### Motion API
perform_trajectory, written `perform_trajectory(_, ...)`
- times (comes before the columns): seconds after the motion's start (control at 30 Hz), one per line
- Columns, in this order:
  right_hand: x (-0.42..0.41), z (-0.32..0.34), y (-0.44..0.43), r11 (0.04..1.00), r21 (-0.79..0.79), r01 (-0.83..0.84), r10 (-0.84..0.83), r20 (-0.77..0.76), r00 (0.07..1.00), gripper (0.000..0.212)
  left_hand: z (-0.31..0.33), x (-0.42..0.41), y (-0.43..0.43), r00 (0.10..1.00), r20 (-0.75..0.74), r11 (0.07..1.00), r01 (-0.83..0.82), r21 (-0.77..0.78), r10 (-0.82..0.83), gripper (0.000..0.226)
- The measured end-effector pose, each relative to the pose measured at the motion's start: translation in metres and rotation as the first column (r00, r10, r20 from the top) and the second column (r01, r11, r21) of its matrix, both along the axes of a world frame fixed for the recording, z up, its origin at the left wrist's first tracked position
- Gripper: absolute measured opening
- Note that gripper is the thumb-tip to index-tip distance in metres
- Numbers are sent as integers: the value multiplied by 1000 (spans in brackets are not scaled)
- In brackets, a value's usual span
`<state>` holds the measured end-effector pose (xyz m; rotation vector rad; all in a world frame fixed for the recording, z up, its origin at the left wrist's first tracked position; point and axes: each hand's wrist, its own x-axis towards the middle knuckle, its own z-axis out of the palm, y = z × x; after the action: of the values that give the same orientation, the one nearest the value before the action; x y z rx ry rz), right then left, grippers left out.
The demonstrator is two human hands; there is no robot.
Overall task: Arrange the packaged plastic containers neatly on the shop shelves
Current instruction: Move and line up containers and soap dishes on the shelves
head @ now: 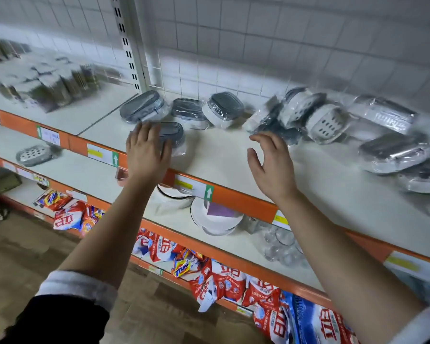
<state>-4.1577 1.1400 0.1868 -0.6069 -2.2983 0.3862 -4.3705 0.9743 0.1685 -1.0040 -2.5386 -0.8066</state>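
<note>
On the far left of the top shelf (221, 157) stands a blurred cluster of wrapped goods (45, 88), and one shelf down lies a lone perforated soap dish (34, 155). The left hand (147, 152) lies flat, fingers straight, on a grey-lidded packaged container (173, 135) near the shelf's front edge, pressing on it rather than gripping it. Behind it, three similar containers (188, 111) sit in a loose row by the wire back panel. The right hand (271, 160) hovers over bare shelf, fingers spread and lightly bent, holding nothing. Just beyond its fingertips is a jumbled heap of wrapped containers (315, 117), tilted and overlapping, reaching to the right edge. Below are white plates (216, 217), clear glasses (281, 244) and detergent bags (224, 281).
</note>
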Motion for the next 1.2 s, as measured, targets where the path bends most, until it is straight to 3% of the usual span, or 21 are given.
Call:
perform_trajectory(0.2, -36, 5, 7, 1000, 5, -13, 13, 11, 1000, 28, 0, -23, -5, 979, 46, 979, 201, -29, -200, 76)
perform_trajectory(0.47, -78, 6, 18, 999, 13, -39, 37, 155, 987, 35, 4, -30, 11, 980, -24, 975, 195, -112, -198, 73)
perform_trajectory(0.67, -101, 10, 26, 1000, 13, -26, 24, 150, 988, 36, -5, -27, 13, 959, 7, 955, 281, 95, -283, 64)
perform_trajectory(0.77, -115, 13, 30, 999, 23, 24, -28, 192, 981, 40, -6, -30, 12, 938, 36, 937, 340, 81, -344, 70)
perform_trajectory(1.07, -154, 20, 52, 996, 71, 47, -68, 334, 940, 53, -19, -33, 16, 968, 16, 958, 247, 146, -252, 64)
perform_trajectory(1.2, -165, 22, 61, 999, -18, 51, -42, 346, 937, 53, -20, -33, 17, 970, 15, 958, 237, 160, -242, 63)
